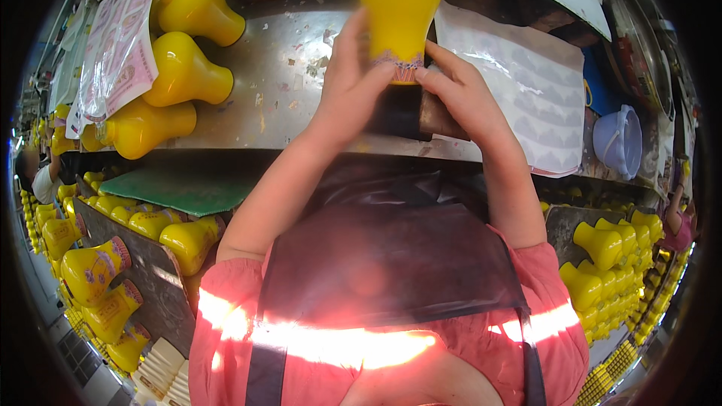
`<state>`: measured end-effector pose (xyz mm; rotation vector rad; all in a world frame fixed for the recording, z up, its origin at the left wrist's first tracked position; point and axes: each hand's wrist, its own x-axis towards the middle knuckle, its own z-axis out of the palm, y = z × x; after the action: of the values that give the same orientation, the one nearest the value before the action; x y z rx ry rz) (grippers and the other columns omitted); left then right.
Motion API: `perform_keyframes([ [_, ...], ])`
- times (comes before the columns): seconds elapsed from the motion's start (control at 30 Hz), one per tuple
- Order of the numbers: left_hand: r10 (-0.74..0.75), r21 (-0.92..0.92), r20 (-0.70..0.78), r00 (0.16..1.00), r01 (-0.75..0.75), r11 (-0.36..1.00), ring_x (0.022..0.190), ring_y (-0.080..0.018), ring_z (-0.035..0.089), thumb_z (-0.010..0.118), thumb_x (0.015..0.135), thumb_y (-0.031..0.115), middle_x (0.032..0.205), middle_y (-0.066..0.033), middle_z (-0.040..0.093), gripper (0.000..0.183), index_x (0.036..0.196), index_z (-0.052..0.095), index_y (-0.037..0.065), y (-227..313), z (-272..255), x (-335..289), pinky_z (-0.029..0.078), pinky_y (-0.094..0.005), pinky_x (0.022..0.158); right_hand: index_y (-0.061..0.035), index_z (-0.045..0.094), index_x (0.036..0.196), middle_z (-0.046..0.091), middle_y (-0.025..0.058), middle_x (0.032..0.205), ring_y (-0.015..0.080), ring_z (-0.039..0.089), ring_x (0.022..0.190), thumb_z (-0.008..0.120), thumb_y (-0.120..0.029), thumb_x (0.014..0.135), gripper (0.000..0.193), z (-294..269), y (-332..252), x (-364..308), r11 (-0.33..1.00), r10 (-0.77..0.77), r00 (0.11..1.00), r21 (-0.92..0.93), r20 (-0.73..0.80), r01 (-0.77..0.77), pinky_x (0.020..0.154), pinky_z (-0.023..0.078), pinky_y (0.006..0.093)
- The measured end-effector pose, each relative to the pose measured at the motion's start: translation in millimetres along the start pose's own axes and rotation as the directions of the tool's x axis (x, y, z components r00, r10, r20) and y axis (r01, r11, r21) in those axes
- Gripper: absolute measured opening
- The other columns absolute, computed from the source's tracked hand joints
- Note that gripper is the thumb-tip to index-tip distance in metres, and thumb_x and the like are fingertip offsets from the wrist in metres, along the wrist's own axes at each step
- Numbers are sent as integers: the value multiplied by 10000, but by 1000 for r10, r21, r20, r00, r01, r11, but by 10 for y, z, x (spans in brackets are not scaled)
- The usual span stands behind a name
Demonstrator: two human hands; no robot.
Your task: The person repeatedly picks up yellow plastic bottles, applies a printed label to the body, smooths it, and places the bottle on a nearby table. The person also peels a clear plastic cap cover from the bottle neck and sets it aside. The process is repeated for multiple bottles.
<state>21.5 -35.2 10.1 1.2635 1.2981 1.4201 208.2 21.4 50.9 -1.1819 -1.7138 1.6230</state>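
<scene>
A glossy yellow vase point(398, 7) stands in front of me at the far middle of the metal table, its narrower end toward me. Around that end runs a purple and red patterned band point(398, 68). My left hand point(350, 79) lies along the vase's left side, thumb on the band; its fingers are blurred and partly behind the vase. On the right side, my right hand point(459, 86) presses its thumb and fingers to the same band. Beneath the vase is a dark block point(398, 109).
Several plain yellow vases point(188, 68) lie on the table's left beside printed decal sheets point(120, 53). A pale patterned sheet point(519, 83) lies at right, near a lavender bucket point(618, 141). Decorated vases point(94, 271) fill racks at lower left; more yellow vases point(602, 278) stand lower right.
</scene>
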Motion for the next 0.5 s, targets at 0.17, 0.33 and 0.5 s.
perform_keyframes([
  [0.17,0,14,-46,999,1,1000,1240,-270,523,660,899,157,1417,-165,471,702,1540,383,83,7,-11,-8,444,-418,1083,-32,622,1370,706,53,1029,84,606,836,686,-311,917,535,1,5,-14,999,22,1000,48,-5,-22,747,502,241],
  [0.33,-13,6,-69,998,14,1000,1073,-229,555,731,844,141,1317,-135,505,703,1486,450,97,60,7,-14,495,-396,997,2,580,1405,689,74,1124,95,610,933,674,-298,940,561,-2,-45,-41,999,11,1000,42,8,-11,828,495,249],
  [0.5,33,171,-134,990,-10,985,1044,-223,572,783,785,110,1284,-124,512,747,1455,455,87,101,107,8,542,-353,900,48,504,1467,652,81,1252,96,584,1081,629,-261,985,586,16,-70,-56,1000,23,999,18,37,-24,944,467,253],
])
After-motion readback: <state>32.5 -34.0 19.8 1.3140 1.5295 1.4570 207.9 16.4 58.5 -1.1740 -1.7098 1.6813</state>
